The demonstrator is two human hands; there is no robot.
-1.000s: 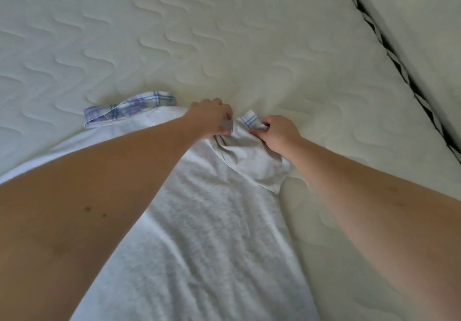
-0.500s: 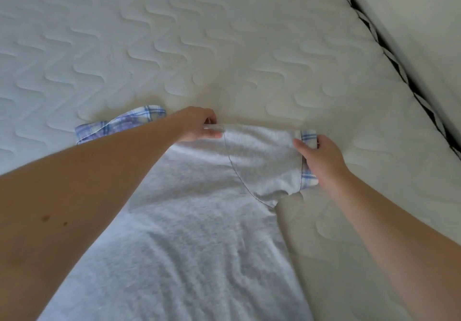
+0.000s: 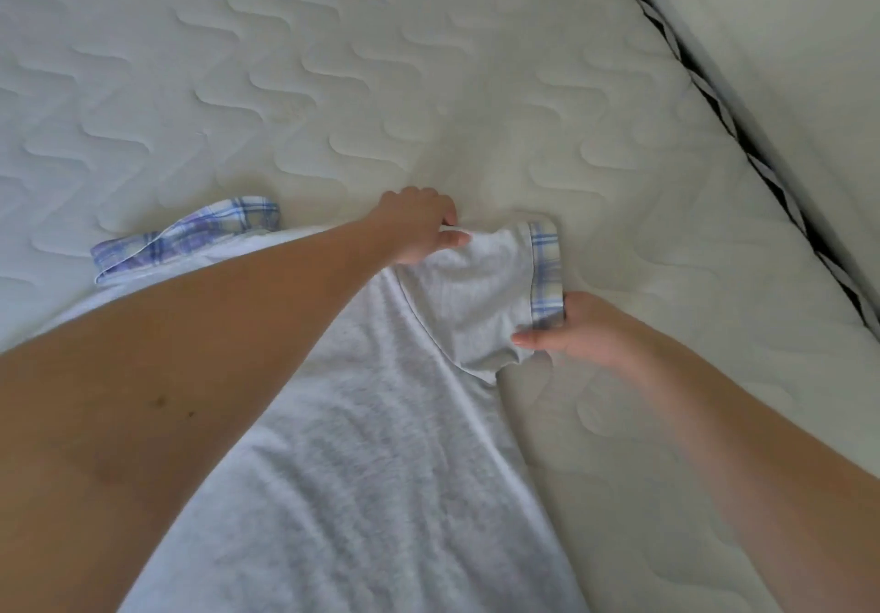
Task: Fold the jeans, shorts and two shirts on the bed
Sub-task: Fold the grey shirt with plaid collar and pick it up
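A light grey shirt (image 3: 371, 446) with blue plaid trim lies flat on the white quilted mattress (image 3: 333, 89), running from the bottom of the view up to the middle. Its right sleeve (image 3: 476, 293) is spread out sideways, ending in a plaid cuff (image 3: 545, 274). My left hand (image 3: 419, 227) pinches the sleeve's top edge near the shoulder. My right hand (image 3: 571, 327) grips the lower end of the cuff. A plaid collar (image 3: 190, 236) shows at the left, partly behind my left forearm. No jeans, shorts or second shirt are in view.
The mattress edge with a black-and-white border strip (image 3: 724, 108) runs diagonally at the upper right, with a pale surface (image 3: 785, 17) beyond it. Bare mattress stretches above and to the right of the shirt.
The bunched right sleeve has been pulled out flat to the right. My right hand moved right and down along the cuff, while my left hand stayed holding the sleeve's top near the shoulder.
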